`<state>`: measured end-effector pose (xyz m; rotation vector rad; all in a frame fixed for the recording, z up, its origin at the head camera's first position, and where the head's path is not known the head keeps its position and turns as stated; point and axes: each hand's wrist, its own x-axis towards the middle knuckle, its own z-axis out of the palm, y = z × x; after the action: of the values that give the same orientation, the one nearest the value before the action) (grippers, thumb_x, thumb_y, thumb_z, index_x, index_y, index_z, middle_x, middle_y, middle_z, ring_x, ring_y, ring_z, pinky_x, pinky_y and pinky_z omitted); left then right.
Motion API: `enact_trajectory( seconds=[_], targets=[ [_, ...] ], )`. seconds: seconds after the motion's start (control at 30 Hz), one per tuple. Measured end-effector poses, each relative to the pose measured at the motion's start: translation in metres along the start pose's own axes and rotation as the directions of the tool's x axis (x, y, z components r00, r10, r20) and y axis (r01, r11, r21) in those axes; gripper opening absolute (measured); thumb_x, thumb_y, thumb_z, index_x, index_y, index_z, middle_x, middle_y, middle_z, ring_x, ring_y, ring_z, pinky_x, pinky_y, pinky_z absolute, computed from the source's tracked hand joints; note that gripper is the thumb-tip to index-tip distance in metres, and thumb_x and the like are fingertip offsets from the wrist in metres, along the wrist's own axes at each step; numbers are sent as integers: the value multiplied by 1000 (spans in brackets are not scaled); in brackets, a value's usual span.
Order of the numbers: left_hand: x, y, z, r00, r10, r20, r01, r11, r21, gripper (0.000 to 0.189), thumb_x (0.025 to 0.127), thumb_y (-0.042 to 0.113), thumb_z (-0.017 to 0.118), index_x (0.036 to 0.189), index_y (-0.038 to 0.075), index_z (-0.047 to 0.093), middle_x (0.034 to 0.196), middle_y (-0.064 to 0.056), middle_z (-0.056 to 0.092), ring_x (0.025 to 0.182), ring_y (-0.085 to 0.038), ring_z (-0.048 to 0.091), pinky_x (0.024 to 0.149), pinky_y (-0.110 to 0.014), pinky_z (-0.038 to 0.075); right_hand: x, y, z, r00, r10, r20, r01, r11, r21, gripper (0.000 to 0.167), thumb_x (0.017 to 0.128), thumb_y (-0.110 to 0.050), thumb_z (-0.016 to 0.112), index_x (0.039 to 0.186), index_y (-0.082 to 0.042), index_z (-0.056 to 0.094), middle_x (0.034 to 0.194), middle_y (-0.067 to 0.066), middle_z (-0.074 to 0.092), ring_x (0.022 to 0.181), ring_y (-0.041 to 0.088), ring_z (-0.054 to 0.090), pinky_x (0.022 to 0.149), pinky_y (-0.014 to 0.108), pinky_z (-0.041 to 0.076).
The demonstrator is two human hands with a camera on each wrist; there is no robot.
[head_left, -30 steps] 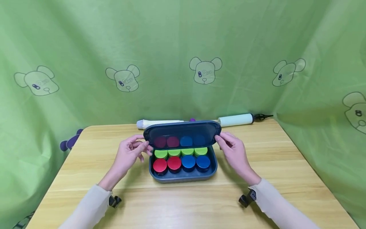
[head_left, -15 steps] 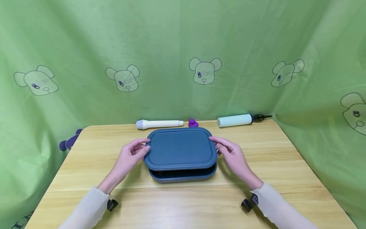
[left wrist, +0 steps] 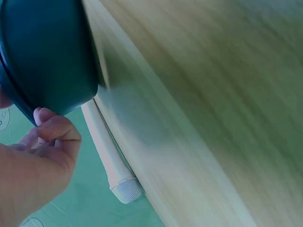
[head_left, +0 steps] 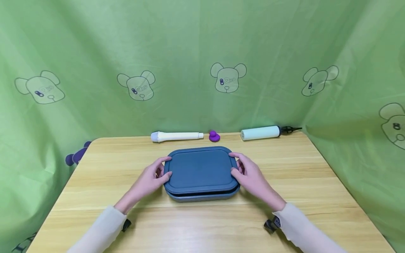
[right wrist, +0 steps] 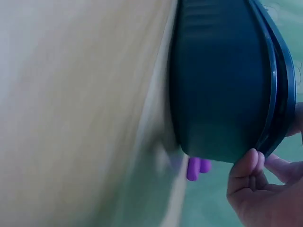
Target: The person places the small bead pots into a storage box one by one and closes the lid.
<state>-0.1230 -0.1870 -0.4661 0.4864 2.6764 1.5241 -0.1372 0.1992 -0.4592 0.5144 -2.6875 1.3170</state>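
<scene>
A dark blue rectangular lid lies over a matching box in the middle of the table. At the front a dark gap shows between them, and the right wrist view shows the lid's rim slightly apart from the box wall. My left hand grips the lid's left edge, thumb on top and other fingers curled at the side. On the opposite edge, my right hand grips the lid in the same way. The box's contents are hidden under the lid.
Along the back edge of the wooden table lie a white microphone, a small purple knobbed thing and a pale blue pump with a black nozzle. A green curtain hangs behind and at both sides.
The lid has swung down from a raised tilt, covering the red, blue and green round pieces in the box. It has then shifted back and lower, and the front gap has narrowed.
</scene>
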Motion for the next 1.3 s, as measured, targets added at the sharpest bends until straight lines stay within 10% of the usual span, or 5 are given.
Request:
enact_trajectory(
  seconds=[0.23,0.5,0.9,1.3],
  targets=[
    [-5,3,4,999,21,38,-23,999,48,56,107,13,71,159,5,53,89,-1,56,78,-18,55,66,-27,45,-6,-6,-3,1000,2,15,1,984,-176,58,97,-15,66,155,-13,58,96,1,57,84,18,55,74,38,48],
    [-10,4,4,996,24,85,-32,994,103,59,109,18,70,163,7,48,92,2,58,78,-15,56,67,-28,47,-11,-9,-4,999,-4,37,13,966,-260,59,100,-20,66,158,-12,55,141,12,65,124,29,63,106,56,51],
    [-15,0,5,994,9,111,-23,992,123,65,113,34,65,170,11,42,103,2,61,91,-17,58,76,-32,51,-19,-1,-3,982,54,181,-7,968,-250,62,115,-27,48,174,-16,30,173,16,36,156,38,38,122,59,34],
    [-20,-1,-2,992,-8,126,-36,937,347,110,92,76,73,177,31,20,169,-16,39,149,-42,44,109,-70,45,-15,14,-31,935,27,355,84,952,-295,107,98,-76,65,178,-25,16,171,16,36,151,42,45,110,68,46]
  ],
)
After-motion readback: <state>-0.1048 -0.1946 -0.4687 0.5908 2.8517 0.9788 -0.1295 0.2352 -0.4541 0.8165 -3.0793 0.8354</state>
